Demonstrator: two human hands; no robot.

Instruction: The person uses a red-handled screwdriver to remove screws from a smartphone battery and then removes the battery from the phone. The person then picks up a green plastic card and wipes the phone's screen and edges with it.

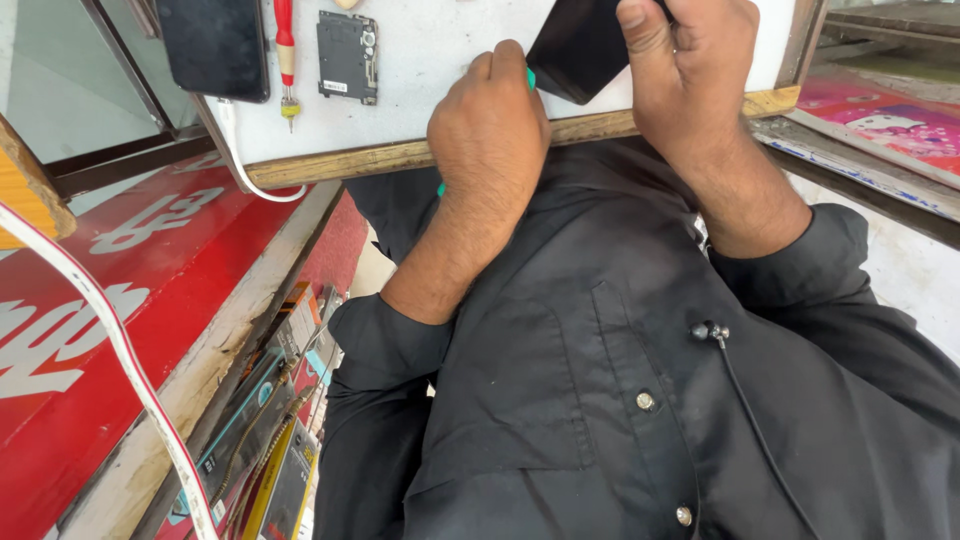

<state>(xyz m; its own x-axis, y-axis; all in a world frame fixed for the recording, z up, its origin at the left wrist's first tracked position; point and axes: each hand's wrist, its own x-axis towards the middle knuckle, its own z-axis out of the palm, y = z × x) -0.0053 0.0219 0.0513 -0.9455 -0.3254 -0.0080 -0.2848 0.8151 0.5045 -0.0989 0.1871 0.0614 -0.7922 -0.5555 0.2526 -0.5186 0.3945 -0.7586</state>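
My left hand (488,130) is closed around a slim green tool (531,78), whose tip shows beside my fingers at the edge of a black phone (575,50). My right hand (690,75) grips that phone from the right and holds it tilted over a white work board (440,60). Both forearms reach up from my black shirt (600,400). Most of the tool is hidden inside my fist.
On the board lie a red-handled screwdriver (285,50), a dark phone inner frame (347,57) and a second black phone (215,45) with a white cable (250,175). A red signboard (150,260) and packaged goods (270,440) are at the left. An earphone wire (712,331) hangs on my shirt.
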